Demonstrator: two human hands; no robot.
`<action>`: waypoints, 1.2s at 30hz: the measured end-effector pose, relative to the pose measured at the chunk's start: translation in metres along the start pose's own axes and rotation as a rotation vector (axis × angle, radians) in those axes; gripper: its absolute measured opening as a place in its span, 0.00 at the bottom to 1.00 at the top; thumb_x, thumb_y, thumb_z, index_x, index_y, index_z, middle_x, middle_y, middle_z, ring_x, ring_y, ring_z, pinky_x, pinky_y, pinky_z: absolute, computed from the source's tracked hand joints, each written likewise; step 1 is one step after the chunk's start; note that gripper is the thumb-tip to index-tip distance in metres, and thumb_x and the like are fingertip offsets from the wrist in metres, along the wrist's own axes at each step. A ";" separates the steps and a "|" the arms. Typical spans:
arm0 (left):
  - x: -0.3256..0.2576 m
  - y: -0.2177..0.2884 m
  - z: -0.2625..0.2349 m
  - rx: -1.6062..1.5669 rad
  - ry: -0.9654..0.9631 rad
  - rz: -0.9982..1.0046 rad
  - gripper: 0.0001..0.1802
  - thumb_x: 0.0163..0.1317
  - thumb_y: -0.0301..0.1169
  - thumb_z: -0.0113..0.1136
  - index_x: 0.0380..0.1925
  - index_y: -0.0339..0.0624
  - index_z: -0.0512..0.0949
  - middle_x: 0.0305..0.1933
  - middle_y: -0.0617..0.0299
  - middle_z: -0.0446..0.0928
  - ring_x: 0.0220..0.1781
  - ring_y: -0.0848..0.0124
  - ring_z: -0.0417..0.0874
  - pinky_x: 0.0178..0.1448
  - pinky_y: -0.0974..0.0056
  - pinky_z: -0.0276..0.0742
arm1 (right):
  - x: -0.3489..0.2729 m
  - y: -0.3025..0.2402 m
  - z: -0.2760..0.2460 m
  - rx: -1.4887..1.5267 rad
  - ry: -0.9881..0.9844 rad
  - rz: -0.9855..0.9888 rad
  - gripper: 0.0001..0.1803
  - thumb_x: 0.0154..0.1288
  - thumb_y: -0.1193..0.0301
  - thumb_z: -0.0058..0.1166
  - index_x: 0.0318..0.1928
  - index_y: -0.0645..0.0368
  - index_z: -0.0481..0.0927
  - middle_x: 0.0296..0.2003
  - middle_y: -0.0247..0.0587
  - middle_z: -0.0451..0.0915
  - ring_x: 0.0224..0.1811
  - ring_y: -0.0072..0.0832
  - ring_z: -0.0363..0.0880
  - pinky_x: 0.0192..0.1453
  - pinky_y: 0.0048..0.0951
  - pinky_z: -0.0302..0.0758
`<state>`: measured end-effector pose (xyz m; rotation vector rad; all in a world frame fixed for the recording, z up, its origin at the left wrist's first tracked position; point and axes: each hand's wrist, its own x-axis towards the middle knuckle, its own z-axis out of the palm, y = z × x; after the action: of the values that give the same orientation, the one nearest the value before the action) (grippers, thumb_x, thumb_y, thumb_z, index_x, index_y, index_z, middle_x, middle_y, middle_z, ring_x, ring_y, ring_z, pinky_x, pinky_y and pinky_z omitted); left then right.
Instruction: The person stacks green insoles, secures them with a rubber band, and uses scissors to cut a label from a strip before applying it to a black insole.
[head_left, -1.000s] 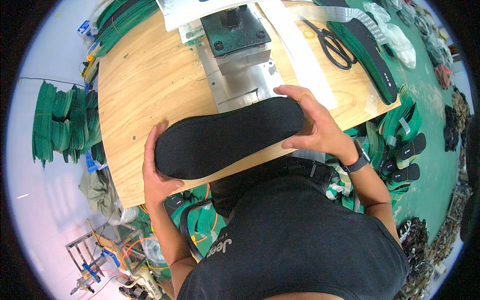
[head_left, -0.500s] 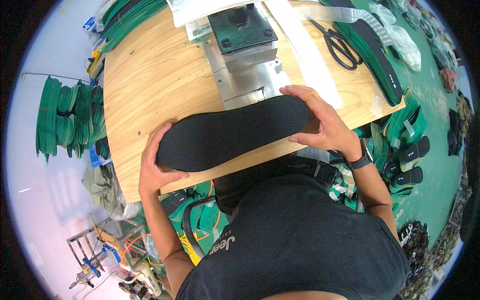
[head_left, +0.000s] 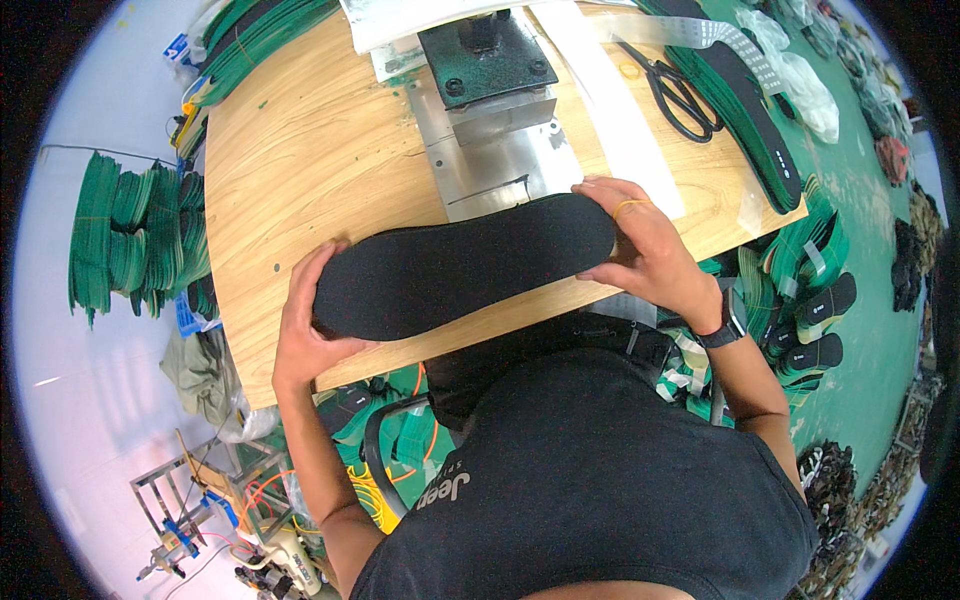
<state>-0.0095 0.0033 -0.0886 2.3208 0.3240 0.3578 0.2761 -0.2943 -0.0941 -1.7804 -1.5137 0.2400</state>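
A black shoe insole [head_left: 465, 265] lies lengthwise between my hands above the table's near edge, its dark face up. Whether more insoles are stacked under it is hidden. My left hand [head_left: 305, 325] wraps the wider left end, thumb along the near side. Around the narrower right end curls my right hand [head_left: 655, 250], thumb near and fingers far, with a yellow band on one finger. Just beyond the insole stands a metal press fixture [head_left: 487, 70] with a dark block, mounted on a bare metal plate [head_left: 490, 165].
On the wooden table [head_left: 300, 170], black scissors [head_left: 680, 98] lie to the right, beside a white strip [head_left: 610, 110]. A stack of green-edged black insoles [head_left: 745, 125] rests along the right edge. More green stacks [head_left: 140, 235] stand at left, and bundles [head_left: 815, 320] lie at lower right.
The insole and both hands stay nearly in place. My right fingers have shifted slightly to the right around the insole's end, and the insole has tipped a little.
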 end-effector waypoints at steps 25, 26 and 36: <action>0.024 -0.020 -0.007 0.104 0.122 -0.108 0.60 0.28 0.26 0.78 0.70 0.43 0.60 0.63 0.48 0.71 0.64 0.54 0.72 0.68 0.56 0.66 | 0.043 0.002 0.010 -0.095 0.096 0.130 0.38 0.48 0.70 0.70 0.59 0.71 0.67 0.48 0.57 0.75 0.53 0.50 0.71 0.57 0.40 0.71; 0.027 -0.021 -0.008 0.110 0.130 -0.096 0.60 0.28 0.27 0.78 0.70 0.43 0.61 0.63 0.48 0.71 0.64 0.54 0.72 0.68 0.56 0.66 | 0.049 0.004 0.012 -0.111 0.109 0.116 0.38 0.48 0.70 0.70 0.59 0.71 0.68 0.47 0.58 0.75 0.53 0.50 0.71 0.57 0.40 0.71; 0.048 -0.041 -0.016 0.043 0.159 -0.090 0.60 0.28 0.28 0.80 0.69 0.44 0.61 0.62 0.47 0.71 0.63 0.56 0.74 0.68 0.56 0.67 | 0.073 0.015 0.021 -0.101 0.177 0.126 0.37 0.49 0.71 0.69 0.59 0.71 0.68 0.46 0.58 0.76 0.52 0.52 0.72 0.57 0.40 0.71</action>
<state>0.0242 0.0577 -0.0997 2.3158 0.5167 0.4966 0.2954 -0.2196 -0.0945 -1.9263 -1.3108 0.0666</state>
